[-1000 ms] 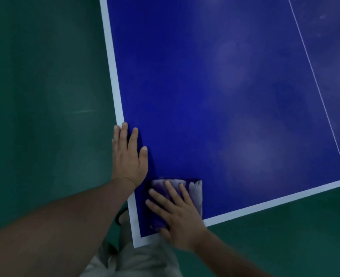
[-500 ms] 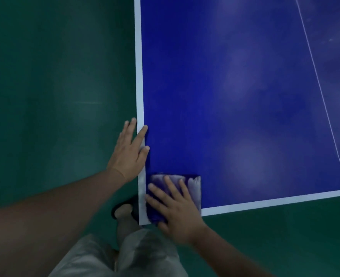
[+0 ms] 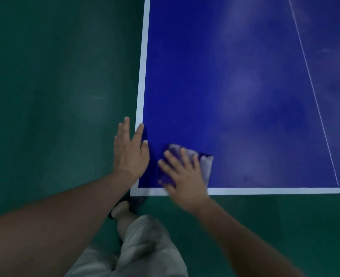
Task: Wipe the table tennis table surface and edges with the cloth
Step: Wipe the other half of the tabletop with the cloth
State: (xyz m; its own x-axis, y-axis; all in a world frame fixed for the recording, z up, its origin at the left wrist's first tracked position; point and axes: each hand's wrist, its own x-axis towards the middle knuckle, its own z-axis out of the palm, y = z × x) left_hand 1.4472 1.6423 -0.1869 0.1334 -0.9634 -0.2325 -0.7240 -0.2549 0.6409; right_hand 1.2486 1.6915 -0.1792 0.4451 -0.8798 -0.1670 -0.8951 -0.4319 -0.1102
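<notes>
**Bench corner, cloth and two hands**

Bench: blue top with a white border, filling the frame from 12 to 3 o'clock. Its near-left corner is sitting just below centre, toward 6 o'clock. A thin white line is running across the top from 1 o'clock down toward 4 o'clock. Pale hazy patches are showing on the blue surface.

Cloth: folded, purple and whitish, lying flat on the blue top just inside the near border, close to the corner. Most of it is lying under the right hand; its pale right edge is showing at 3 o'clock of that hand.

Right hand: pressing down on the cloth with fingers spread and nearly straight, pointing toward 11 o'clock. The heel of the palm is overlapping the near white border. The outline is blurring.

Left hand: flat and wide, fingers straight and pointing to 12 o'clock, holding nothing. It is lying at 9 o'clock of the cloth, across the left white border, with the outer fingers hanging past the bench over the floor. A strip of bare blue top is separating it from the cloth.

Floor: dark green, running along the left and near sides of the bench.

Leg: showing at 6 o'clock below the corner, in pale shorts.
</notes>
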